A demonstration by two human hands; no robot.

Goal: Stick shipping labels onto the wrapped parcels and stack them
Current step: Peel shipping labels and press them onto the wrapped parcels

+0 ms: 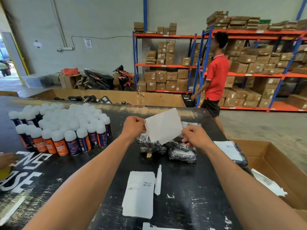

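Shipping label [163, 125] held up in the air, blank side to the camera, tilted, just above the wrapped parcels [166, 145] on the black table [191, 205]. Left hand [133, 127] pinches the label's left edge, fingers curled tight round it. Right hand [195, 136] pinches its lower right corner, thumb and fingers closed on the paper. Parcels in dark shiny wrap, clumped together under the hands. Stack of labels [138, 195] lies flat nearer the camera, a peeled strip [158, 180] just beside it. Labelled parcel [232, 151] at the table's right edge, by the cardboard box [274, 166]. Spray cans [63, 128] grouped well to the left.
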